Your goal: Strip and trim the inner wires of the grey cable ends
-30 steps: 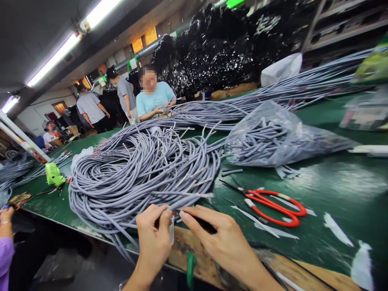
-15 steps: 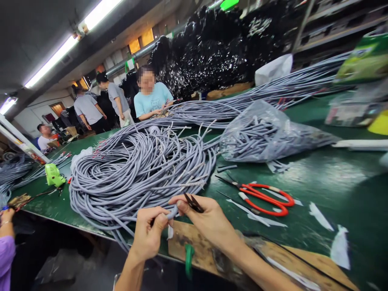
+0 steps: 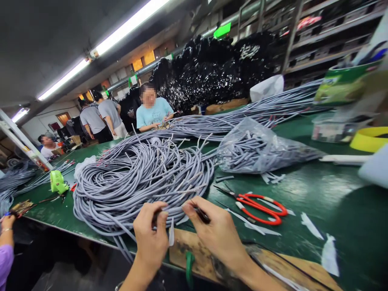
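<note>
My left hand [image 3: 150, 235] is closed on the end of a grey cable [image 3: 169, 210] at the near table edge; a white strip hangs from its fingers. My right hand [image 3: 216, 230] is closed around small black snips [image 3: 201, 214], whose tips point at the cable end between my hands. The cable runs back into a big coil of grey cables [image 3: 139, 178] on the green table [image 3: 318, 194]. Red-handled scissors [image 3: 257, 205] lie just right of my right hand.
A clear plastic bag of cut grey pieces [image 3: 260, 147] sits behind the scissors. White scraps [image 3: 329, 250] litter the table. A green tool [image 3: 57, 182] lies far left. Other people [image 3: 153, 109] work at the far side; a purple sleeve [image 3: 5, 258] shows at left.
The camera tilted up slightly. My hands stayed together on the cable end; the snips, raised above my right fingers half a second ago, now lie low beside the cable.
</note>
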Demonstrator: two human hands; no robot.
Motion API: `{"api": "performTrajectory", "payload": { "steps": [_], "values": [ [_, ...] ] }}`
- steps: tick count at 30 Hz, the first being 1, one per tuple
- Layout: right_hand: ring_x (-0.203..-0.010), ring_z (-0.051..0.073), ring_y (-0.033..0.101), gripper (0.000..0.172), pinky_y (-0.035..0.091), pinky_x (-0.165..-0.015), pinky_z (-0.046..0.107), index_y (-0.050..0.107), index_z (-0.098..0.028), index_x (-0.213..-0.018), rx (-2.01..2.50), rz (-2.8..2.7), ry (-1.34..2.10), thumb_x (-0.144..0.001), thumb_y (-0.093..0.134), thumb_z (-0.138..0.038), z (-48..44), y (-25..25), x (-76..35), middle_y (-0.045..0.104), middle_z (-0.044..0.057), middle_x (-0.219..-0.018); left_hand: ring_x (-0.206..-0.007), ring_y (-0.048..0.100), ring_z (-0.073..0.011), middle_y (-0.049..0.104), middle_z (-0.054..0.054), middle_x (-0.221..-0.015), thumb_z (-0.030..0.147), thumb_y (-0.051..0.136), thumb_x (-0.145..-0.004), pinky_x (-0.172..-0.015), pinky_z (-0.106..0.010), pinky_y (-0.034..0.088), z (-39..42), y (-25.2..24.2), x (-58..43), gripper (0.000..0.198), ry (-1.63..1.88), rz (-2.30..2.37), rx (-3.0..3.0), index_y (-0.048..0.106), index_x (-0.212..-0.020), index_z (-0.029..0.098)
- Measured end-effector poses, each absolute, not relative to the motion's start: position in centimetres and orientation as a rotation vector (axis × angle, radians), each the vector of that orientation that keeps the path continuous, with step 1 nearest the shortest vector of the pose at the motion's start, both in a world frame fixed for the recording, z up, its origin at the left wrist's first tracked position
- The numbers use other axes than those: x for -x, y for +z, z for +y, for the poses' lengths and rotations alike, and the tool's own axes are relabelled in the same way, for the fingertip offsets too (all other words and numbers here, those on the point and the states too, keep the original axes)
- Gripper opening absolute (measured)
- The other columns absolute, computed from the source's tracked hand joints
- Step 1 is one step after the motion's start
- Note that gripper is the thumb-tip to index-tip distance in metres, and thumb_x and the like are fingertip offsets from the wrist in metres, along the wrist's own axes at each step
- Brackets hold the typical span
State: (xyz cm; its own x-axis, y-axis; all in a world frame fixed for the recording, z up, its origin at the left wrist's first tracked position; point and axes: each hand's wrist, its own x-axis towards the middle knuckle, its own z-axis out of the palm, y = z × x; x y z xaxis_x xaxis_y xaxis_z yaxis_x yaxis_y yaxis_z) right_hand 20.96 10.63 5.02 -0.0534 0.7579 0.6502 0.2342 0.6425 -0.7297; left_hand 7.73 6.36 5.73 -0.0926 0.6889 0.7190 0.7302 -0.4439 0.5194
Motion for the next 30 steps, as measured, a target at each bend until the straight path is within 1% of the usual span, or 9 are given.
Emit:
{"api": "performTrajectory", "payload": {
  "steps": [4, 8, 11, 14, 18, 22, 24, 27, 30],
  "values": [
    [-0.05, 0.011, 0.055, 0.011, 0.043, -0.05, 0.021, 0.057, -0.02, -0.076, 0.705, -1.617, 0.34, -0.082, 0.05, -0.024, 9.3, 6.8, -22.1, 0.063, 0.001, -0.063, -0.066, 0.057, -0.0154, 0.061, -0.006, -0.071, 0.017, 0.037, -0.089, -0.061, -0.025, 0.044, 6.2, 5.5, -8.6, 0.025, -1.456, -1.528, 2.015, 0.061, -0.083, 0.016],
    [-0.055, 0.012, 0.058, 0.009, 0.044, -0.053, 0.022, 0.06, -0.02, -0.077, 0.505, -1.742, 0.546, -0.078, 0.052, -0.024, 10.6, 9.1, -21.8, 0.065, 0.001, -0.064, -0.055, 0.051, -0.013, 0.056, -0.003, -0.059, 0.024, 0.031, -0.091, -0.052, -0.024, 0.038, 6.0, 6.1, -8.4, 0.036, -1.466, -1.605, 2.207, 0.055, -0.066, 0.016],
    [-0.038, 0.008, 0.043, 0.026, 0.033, -0.037, 0.02, 0.053, -0.019, -0.062, 0.575, -1.665, 1.16, -0.071, 0.059, -0.043, 12.7, 9.9, -20.1, 0.049, -0.005, -0.043, -0.051, 0.047, -0.012, 0.051, -0.002, -0.053, 0.035, 0.029, -0.092, -0.049, -0.023, 0.035, 5.9, 6.4, -7.7, 0.043, -1.628, -1.556, 2.294, 0.049, -0.059, 0.017],
    [-0.028, 0.002, 0.022, 0.038, 0.016, -0.03, 0.017, 0.048, -0.018, -0.061, 0.554, -1.439, 1.764, -0.063, 0.063, -0.053, 13.8, 8.7, -17.8, 0.038, -0.011, -0.038, -0.049, 0.044, -0.0114, 0.047, 0.0, -0.052, 0.04, 0.031, -0.091, -0.048, -0.023, 0.034, 6.0, 5.9, -7.3, 0.044, -1.835, -1.528, 2.237, 0.047, -0.057, 0.017],
    [-0.025, 0.002, 0.016, 0.044, 0.011, -0.028, 0.018, 0.043, -0.019, -0.056, 0.508, -1.404, 2.018, -0.065, 0.055, -0.06, 13.1, 5.9, -15.9, 0.032, -0.012, -0.034, -0.049, 0.041, -0.0109, 0.045, 0.0, -0.052, 0.041, 0.032, -0.09, -0.048, -0.022, 0.033, 6.2, 5.2, -6.9, 0.044, -1.954, -1.451, 2.246, 0.047, -0.056, 0.017],
    [-0.028, 0.002, 0.015, 0.05, 0.009, -0.029, 0.019, 0.038, -0.02, -0.05, 0.55, -1.425, 1.957, -0.065, 0.052, -0.065, 13.2, 5.4, -16.3, 0.03, -0.011, -0.036, -0.051, 0.043, -0.0117, 0.046, -0.001, -0.053, 0.04, 0.029, -0.091, -0.048, -0.022, 0.035, 6.0, 5.5, -6.2, 0.049, -1.911, -1.484, 2.321, 0.054, -0.058, 0.015],
    [-0.031, 0.003, 0.018, 0.05, 0.013, -0.031, 0.019, 0.036, -0.02, -0.049, 0.607, -1.469, 1.761, -0.062, 0.057, -0.064, 13.6, 6.2, -17.2, 0.027, -0.011, -0.037, -0.054, 0.047, -0.0128, 0.05, -0.002, -0.057, 0.041, 0.036, -0.089, -0.049, -0.022, 0.036, 5.9, 5.6, -5.9, 0.042, -1.804, -1.511, 2.303, 0.06, -0.066, 0.015],
    [-0.04, 0.007, 0.032, 0.043, 0.026, -0.039, 0.02, 0.039, -0.02, -0.05, 0.728, -1.623, 1.034, -0.071, 0.056, -0.055, 13.2, 7.7, -19.2, 0.035, -0.007, -0.045, -0.062, 0.055, -0.0144, 0.059, -0.004, -0.066, 0.032, 0.046, -0.086, -0.056, -0.022, 0.041, 6.1, 5.5, -6.0, 0.023, -1.649, -1.525, 2.087, 0.061, -0.081, 0.016],
    [-0.044, 0.009, 0.043, 0.024, 0.033, -0.044, 0.021, 0.051, -0.02, -0.061, 0.612, -1.752, 0.59, -0.081, 0.049, -0.034, 11.6, 8.9, -21.0, 0.049, -0.003, -0.051, -0.06, 0.058, -0.0134, 0.062, -0.003, -0.066, 0.022, 0.038, -0.089, -0.057, -0.021, 0.04, 6.3, 5.5, -6.8, 0.023, -1.528, -1.595, 1.86, 0.058, -0.082, 0.016]
  ]
}}
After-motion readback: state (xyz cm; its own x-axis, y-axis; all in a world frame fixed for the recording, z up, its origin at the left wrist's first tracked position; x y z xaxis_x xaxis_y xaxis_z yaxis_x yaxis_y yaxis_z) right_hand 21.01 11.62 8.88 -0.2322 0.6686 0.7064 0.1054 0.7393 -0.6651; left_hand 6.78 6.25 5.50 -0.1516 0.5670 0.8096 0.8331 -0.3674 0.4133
